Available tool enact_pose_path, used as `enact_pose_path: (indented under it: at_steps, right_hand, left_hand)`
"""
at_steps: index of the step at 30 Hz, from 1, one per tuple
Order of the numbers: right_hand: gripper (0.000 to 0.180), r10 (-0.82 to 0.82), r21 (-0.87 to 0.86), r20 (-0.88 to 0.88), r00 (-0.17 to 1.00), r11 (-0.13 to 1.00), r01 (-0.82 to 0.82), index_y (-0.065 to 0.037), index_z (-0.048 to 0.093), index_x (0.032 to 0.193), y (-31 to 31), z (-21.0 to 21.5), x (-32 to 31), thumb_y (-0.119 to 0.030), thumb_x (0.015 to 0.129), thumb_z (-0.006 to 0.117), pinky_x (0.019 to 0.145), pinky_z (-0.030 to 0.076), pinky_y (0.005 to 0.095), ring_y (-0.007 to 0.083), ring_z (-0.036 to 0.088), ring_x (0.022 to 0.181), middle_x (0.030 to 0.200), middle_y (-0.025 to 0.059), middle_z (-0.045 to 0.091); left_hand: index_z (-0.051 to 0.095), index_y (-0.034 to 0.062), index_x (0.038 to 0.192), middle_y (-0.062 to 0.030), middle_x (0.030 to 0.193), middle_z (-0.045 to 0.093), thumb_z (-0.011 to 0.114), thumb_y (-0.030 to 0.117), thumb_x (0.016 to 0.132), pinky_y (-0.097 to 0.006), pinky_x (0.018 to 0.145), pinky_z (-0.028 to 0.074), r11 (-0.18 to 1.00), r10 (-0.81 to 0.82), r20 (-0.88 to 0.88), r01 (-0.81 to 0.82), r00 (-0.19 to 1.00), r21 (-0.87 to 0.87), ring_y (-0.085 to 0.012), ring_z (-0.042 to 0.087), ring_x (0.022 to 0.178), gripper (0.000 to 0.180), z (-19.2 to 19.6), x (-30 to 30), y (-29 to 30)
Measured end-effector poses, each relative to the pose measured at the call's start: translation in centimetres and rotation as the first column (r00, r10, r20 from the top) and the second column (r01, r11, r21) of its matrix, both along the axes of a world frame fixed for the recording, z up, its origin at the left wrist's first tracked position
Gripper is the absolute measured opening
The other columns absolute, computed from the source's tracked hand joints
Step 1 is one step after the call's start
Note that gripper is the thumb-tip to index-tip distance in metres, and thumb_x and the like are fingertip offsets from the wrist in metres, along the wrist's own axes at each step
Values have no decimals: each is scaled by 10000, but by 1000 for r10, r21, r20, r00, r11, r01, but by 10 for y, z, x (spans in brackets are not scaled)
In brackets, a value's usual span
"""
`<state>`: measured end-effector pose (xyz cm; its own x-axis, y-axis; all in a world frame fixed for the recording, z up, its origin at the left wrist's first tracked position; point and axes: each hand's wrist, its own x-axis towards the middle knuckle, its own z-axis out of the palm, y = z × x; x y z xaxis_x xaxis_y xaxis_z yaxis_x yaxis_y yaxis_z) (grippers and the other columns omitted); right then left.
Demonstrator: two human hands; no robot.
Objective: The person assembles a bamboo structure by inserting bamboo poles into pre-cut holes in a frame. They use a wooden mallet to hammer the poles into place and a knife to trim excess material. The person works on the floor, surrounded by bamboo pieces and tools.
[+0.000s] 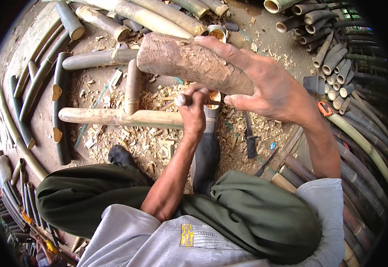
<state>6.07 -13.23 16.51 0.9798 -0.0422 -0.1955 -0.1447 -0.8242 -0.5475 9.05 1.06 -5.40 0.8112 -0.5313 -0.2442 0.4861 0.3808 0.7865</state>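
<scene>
At centre, left hand (193, 113) grips thin rod (181, 99) upright over bamboo pole (114, 116). Right hand (269, 86), at two o'clock, holds thick log (185, 60) above it. Wood chips (140, 142) litter floor; hatchet (249, 135) at four o'clock.

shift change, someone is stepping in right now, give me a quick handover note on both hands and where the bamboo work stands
Left hand: fist closed on a thin chisel-like tool, tip at the open end of a short bamboo piece.
Right hand: grip on a thick wooden club, raised over the tool.
Bamboo piece stands upright between the legs; a joined bamboo frame lies just left of it.
Done: many shavings on the ground, so cutting is well under way.
Left: the piece is not yet joined to the frame; depth of the cut cannot be seen.
</scene>
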Motion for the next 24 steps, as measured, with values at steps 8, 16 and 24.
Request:
enact_pose_path:
  at_steps: [8, 16, 24]
  right_hand:
    - [1072, 18, 34, 0, 1000, 999, -18, -240, 321, 1634, 5, 2, 1, 2, 696, 779, 1137, 481, 433, 368, 588, 1315, 1560, 98, 521]
    - [1051, 34, -29, 22, 999, 999, -33, -317, 328, 1624, 9, -7, -3, -44, 720, 791, 949, 569, 456, 361, 668, 1026, 1273, 139, 614]
    - [1022, -103, -188, -144, 984, 979, 75, -381, 332, 1609, 5, 8, -25, -95, 754, 812, 853, 603, 472, 374, 703, 958, 1137, 157, 643]
  left_hand:
    - [656, -25, 894, -48, 819, 617, 632, 134, 924, -303, 690, 469, 991, -10, 42, 4, 999, 135, -135, 557, 750, 164, -24, -5, -2]
    - [613, -26, 1173, -76, 1113, 632, 602, 176, 988, -331, 887, 509, 991, -13, 65, 4, 998, 137, -175, 595, 1063, 274, -10, -7, -7]
    - [580, -3, 1287, -176, 1301, 631, 736, 182, 877, -400, 1036, 496, 817, -574, 469, 430, 671, 384, -222, 580, 1235, 476, 6, -13, -39]
